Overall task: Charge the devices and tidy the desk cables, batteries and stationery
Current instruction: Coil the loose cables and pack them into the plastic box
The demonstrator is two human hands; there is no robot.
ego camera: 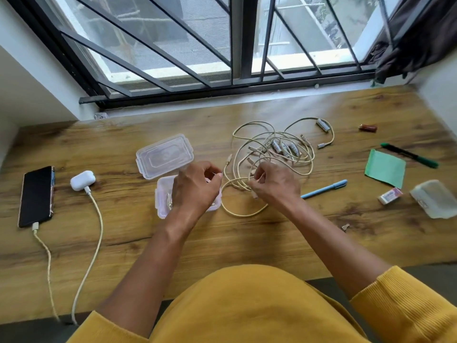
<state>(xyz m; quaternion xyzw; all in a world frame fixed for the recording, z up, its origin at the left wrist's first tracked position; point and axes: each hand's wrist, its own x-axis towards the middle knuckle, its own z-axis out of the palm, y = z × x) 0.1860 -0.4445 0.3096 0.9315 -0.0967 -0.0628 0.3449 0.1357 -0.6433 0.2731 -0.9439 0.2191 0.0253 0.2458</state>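
Writing on the eraser (pixel 390 195) at 3 o'clock is too blurred to read. Your left hand (pixel 195 188) pinches one end of a cream cable (pixel 243 211) above the clear plastic box (pixel 162 196); your right hand (pixel 274 185) pinches its loop beside the tangle (pixel 272 147) holding batteries (pixel 284 148). Phone (pixel 35 196) and earbud case (pixel 82 179) lie plugged in at 9 o'clock on the wood-grain surface (pixel 247 238).
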